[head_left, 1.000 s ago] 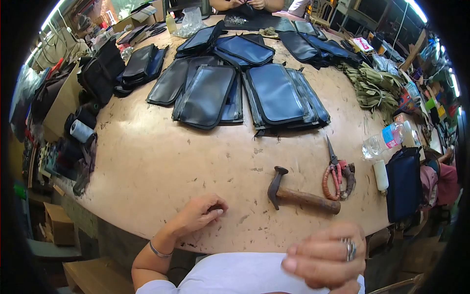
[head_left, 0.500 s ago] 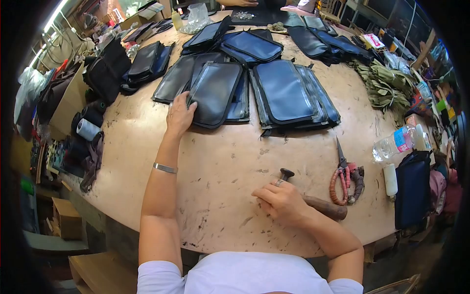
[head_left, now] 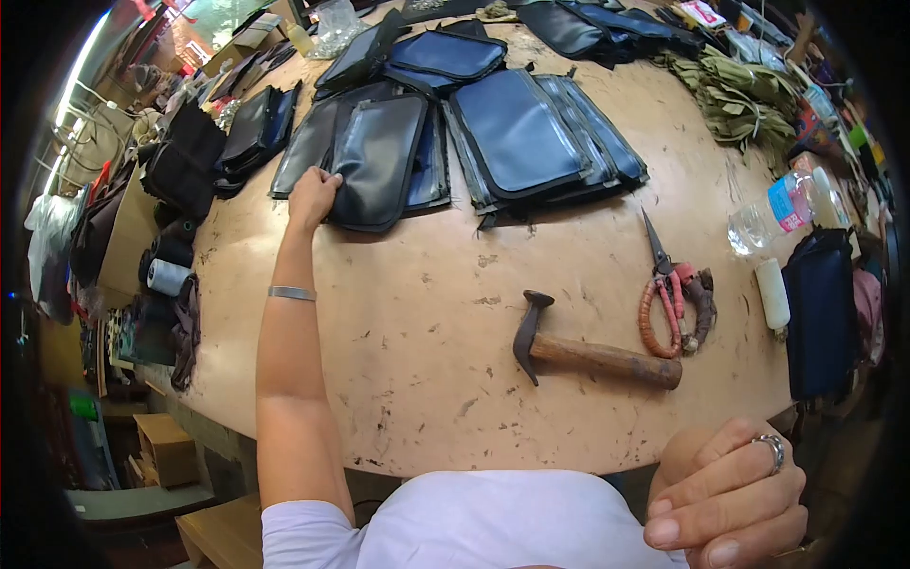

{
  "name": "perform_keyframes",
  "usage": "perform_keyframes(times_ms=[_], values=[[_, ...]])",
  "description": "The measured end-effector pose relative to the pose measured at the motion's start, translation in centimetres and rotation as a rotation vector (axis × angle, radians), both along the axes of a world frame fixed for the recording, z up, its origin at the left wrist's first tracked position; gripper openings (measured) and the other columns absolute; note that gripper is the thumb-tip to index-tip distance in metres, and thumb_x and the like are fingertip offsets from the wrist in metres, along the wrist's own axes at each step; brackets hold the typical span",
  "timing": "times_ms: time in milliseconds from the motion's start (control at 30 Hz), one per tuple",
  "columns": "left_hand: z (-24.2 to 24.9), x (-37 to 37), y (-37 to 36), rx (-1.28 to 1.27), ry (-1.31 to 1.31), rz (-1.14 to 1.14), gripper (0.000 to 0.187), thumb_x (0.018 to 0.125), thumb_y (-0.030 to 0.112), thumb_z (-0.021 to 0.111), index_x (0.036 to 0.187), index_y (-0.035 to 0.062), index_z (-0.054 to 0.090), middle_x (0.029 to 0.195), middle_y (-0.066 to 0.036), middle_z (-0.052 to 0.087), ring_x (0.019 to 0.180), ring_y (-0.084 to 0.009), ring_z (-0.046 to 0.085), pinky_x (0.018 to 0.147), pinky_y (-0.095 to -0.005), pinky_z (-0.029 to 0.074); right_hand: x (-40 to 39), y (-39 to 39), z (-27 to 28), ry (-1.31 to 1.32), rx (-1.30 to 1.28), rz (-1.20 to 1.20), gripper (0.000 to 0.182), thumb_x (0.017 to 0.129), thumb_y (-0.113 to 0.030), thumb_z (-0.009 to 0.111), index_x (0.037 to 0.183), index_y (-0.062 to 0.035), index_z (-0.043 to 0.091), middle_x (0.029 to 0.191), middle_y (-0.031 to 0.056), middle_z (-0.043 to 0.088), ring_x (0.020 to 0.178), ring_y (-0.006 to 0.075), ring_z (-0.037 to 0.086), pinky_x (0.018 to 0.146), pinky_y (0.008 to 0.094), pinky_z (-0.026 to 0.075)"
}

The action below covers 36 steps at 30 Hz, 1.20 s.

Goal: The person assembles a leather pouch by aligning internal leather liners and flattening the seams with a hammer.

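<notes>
My left hand (head_left: 315, 195) reaches out to a black zip pouch (head_left: 381, 161), its fingers closed on the pouch's near left edge. That pouch has rounded corners and lies on top of other dark pouches. A second stack of pouches (head_left: 517, 133) is spread just to the right of it. My right hand (head_left: 728, 498) is raised close to the camera at the lower right, fingers curled in and a ring on one of them; its palm side is hidden. Nearest to it on the table lies a hammer (head_left: 602, 358) with a wooden handle.
Scissors (head_left: 668, 294) with wrapped handles lie right of centre on the table (head_left: 408, 313). Along the right edge are a water bottle (head_left: 773, 213), a white roll (head_left: 773, 294) and a dark folded piece (head_left: 820, 313). Thread spools (head_left: 169, 277) stand at the left.
My right hand has lifted off the hammer area and come back toward the camera, uncovering the hammer. The left hand stays at the pouch's edge. The view has shifted somewhat.
</notes>
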<state>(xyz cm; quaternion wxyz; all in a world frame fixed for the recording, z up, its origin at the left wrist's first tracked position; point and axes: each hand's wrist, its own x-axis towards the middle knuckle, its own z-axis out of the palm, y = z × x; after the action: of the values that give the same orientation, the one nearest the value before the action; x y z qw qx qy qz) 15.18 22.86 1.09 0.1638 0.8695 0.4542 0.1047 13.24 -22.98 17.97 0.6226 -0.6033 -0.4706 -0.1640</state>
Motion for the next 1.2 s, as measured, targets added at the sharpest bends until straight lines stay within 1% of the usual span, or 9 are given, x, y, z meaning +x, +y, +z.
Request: perform_keyframes(times_ms=[67, 233, 333, 600, 667, 767, 900, 1000, 1200], values=[[0.1, 0.1, 1.7, -0.178, -0.153, -0.042, 0.029, 0.077, 0.031, 0.062, 0.092, 0.0072, 0.057, 0.095, -0.013, 0.061, 0.091, -0.0298, 0.058, 0.077, -0.0386, 0.043, -0.1, -2.0, -1.3, -0.004, -0.029, -0.014, 0.027, 0.079, -0.021, 0.063, 0.093, -0.0063, 0.046, 0.073, 0.0081, 0.056, 0.051, 0.0150, 0.050, 0.040, 0.0227, 0.033], [4.4, 2.2, -8.5, 0.605, -0.114, -0.325, 0.037, 0.074, 0.024, 0.064, 0.106, 0.0099, 0.051, 0.105, -0.010, 0.054, 0.092, -0.0284, 0.057, 0.074, -0.0398, 0.045, 2.1, -1.3, -1.3, -0.065, -0.018, -0.004, 0.014, 0.084, -0.017, 0.057, 0.090, -0.0061, 0.050, 0.077, 0.0120, 0.061, 0.057, 0.0168, 0.054, 0.046, 0.0263, 0.037], [3.5, 6.1, -15.7, 0.438, -0.189, -0.845, 0.047, 0.074, 0.031, 0.067, 0.113, 0.0095, 0.052, 0.120, -0.013, 0.048, 0.109, -0.0297, 0.049, 0.089, -0.0391, 0.042, 5.3, -0.9, -2.8, -0.141, -0.121, 0.027, 0.005, 0.084, -0.008, 0.053, 0.088, -0.0049, 0.055, 0.078, 0.0120, 0.063, 0.058, 0.0152, 0.055, 0.049, 0.0254, 0.038], [3.0, 10.5, -18.1, 0.162, -0.190, -1.089, 0.042, 0.069, 0.031, 0.071, 0.105, 0.0120, 0.059, 0.121, -0.010, 0.053, 0.103, -0.0282, 0.054, 0.089, -0.0361, 0.042, 14.0, 3.1, -8.0, 0.378, -0.135, -0.026, 0.011, 0.084, 0.000, 0.050, 0.088, 0.0007, 0.060, 0.071, 0.0051, 0.061, 0.059, 0.0064, 0.054, 0.055, 0.0202, 0.045], [3.3, 10.5, -17.1, -0.058, -0.151, -1.026, 0.035, 0.072, 0.025, 0.069, 0.102, 0.0098, 0.059, 0.119, -0.008, 0.054, 0.100, -0.0266, 0.056, 0.083, -0.0352, 0.045, 16.3, 4.0, -11.3, 0.426, -0.237, -0.019, 0.011, 0.082, -0.002, 0.052, 0.089, 0.0008, 0.061, 0.069, 0.0071, 0.062, 0.059, 0.0103, 0.058, 0.056, 0.0205, 0.046], [1.4, 9.4, -17.4, 0.346, -0.316, -1.095, 0.026, 0.076, 0.019, 0.065, 0.098, 0.0073, 0.059, 0.114, -0.010, 0.058, 0.096, -0.0244, 0.058, 0.078, -0.0334, 0.047, 16.9, 4.4, -13.7, 0.452, -0.582, -0.038, 0.018, 0.081, 0.000, 0.052, 0.098, -0.0002, 0.058, 0.083, 0.0082, 0.062, 0.072, 0.0110, 0.057, 0.062, 0.0215, 0.045], [0.3, 7.5, -18.6, -0.095, -0.314, -0.561, 0.028, 0.077, 0.018, 0.063, 0.100, 0.0028, 0.057, 0.104, -0.014, 0.058, 0.100, -0.0298, 0.053, 0.085, -0.0346, 0.041, 16.3, 5.2, -15.4, 0.022, -0.599, -0.208, 0.035, 0.073, 0.000, 0.056, 0.108, -0.0043, 0.056, 0.116, 0.0156, 0.053, 0.107, 0.0288, 0.051, 0.088, 0.0339, 0.042], [0.7, 7.2, -19.5, -0.049, -0.338, -0.579, 0.031, 0.076, 0.019, 0.063, 0.100, 0.0019, 0.057, 0.104, -0.015, 0.058, 0.100, -0.0308, 0.053, 0.085, -0.0359, 0.041, 16.4, 5.7, -16.0, 0.015, -0.682, -0.234, 0.040, 0.073, -0.005, 0.058, 0.113, -0.0036, 0.053, 0.125, 0.0164, 0.045, 0.112, 0.0330, 0.046, 0.094, 0.0379, 0.038], [1.0, 8.2, -18.1, -0.872, -0.847, -0.429, 0.041, 0.074, 0.006, 0.066, 0.111, 0.0025, 0.050, 0.095, -0.002, 0.054, 0.083, -0.0109, 0.053, 0.079, -0.0230, 0.041, 17.2, 5.3, -16.2, 0.099, -0.702, -0.133, 0.045, 0.072, -0.005, 0.058, 0.117, -0.0044, 0.051, 0.129, 0.0164, 0.042, 0.117, 0.0336, 0.042, 0.097, 0.0377, 0.036]])
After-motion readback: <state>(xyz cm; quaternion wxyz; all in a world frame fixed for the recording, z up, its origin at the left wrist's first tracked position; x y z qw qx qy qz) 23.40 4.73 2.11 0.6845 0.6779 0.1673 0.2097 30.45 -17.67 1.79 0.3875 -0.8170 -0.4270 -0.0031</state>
